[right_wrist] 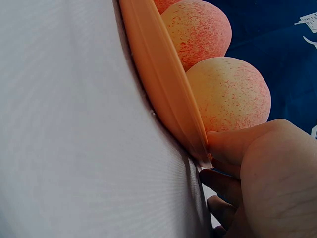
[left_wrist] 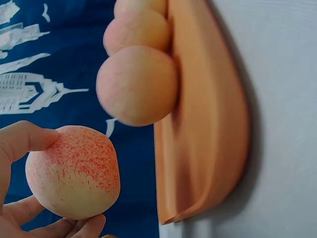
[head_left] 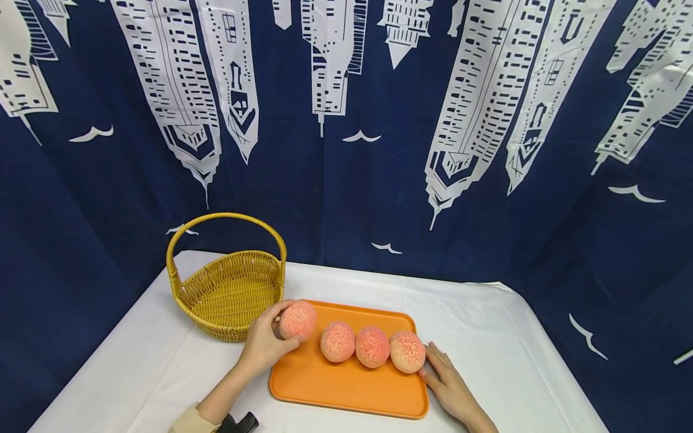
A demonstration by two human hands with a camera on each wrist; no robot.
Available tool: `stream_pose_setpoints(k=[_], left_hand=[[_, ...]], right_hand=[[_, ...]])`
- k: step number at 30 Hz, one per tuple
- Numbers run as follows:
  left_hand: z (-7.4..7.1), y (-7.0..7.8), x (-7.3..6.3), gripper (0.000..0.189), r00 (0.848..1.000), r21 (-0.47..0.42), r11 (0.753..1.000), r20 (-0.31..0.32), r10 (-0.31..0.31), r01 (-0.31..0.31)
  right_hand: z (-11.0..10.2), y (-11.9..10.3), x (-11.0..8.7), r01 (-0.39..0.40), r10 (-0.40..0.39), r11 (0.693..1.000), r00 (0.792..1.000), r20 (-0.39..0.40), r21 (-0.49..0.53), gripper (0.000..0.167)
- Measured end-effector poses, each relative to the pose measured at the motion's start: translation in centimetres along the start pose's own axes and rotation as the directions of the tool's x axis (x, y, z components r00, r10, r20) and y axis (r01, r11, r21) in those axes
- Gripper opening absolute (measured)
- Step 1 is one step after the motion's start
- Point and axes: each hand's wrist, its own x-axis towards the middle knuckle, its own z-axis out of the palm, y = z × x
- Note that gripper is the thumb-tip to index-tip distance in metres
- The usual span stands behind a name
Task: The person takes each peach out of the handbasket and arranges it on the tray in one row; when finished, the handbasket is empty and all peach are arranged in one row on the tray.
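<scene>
My left hand (head_left: 265,344) holds a pink-speckled peach (head_left: 298,320) between thumb and fingers, over the far left corner of the orange tray (head_left: 346,394). In the left wrist view the held peach (left_wrist: 74,173) is apart from the tray. Three more peaches sit in a row on the tray: a left one (head_left: 338,341), a middle one (head_left: 372,347) and a paler right one (head_left: 408,352). At the tray's right edge rests my right hand (head_left: 449,385), fingers fairly straight, thumb at the rim beside the paler peach (right_wrist: 230,94).
A yellow woven basket (head_left: 238,294) with a tall arched handle stands left of the tray, close to my left hand. A white cloth (head_left: 514,355) covers the table. Behind it hangs a navy curtain (head_left: 346,198) printed with white buildings and birds.
</scene>
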Motion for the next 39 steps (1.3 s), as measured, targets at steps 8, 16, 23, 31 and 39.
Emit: stream_pose_setpoints(k=[8, 16, 23, 31, 39], left_hand=[[1.2, -1.0, -0.2, 0.067, 1.000, 0.033, 0.999, -0.012, 0.014, -0.013], [2.1, -1.6, -0.5, 0.068, 1.000, 0.068, 0.998, -0.006, 0.009, -0.009], [2.5, -2.1, -0.6, 0.067, 1.000, 0.068, 0.998, -0.009, 0.008, -0.007], [2.6, -2.7, -0.5, 0.063, 1.000, 0.053, 0.999, 0.003, -0.008, 0.008], [2.7, -3.1, -0.4, 0.059, 1.000, 0.027, 1.000, 0.011, -0.013, 0.012]], right_hand=[[0.0, -0.1, 0.0, -0.004, 0.004, 1.000, 1.000, -0.008, 0.003, 0.059], [0.2, 0.0, 0.0, 0.041, -0.042, 0.999, 0.999, -0.032, -0.011, 0.058], [0.1, 0.0, 0.0, 0.048, -0.048, 0.999, 0.998, -0.026, -0.006, 0.057], [0.3, 0.3, 0.1, 0.052, -0.052, 0.999, 0.998, -0.028, -0.010, 0.057], [0.2, 0.2, 0.1, 0.052, -0.052, 0.999, 0.998, -0.028, -0.014, 0.057]])
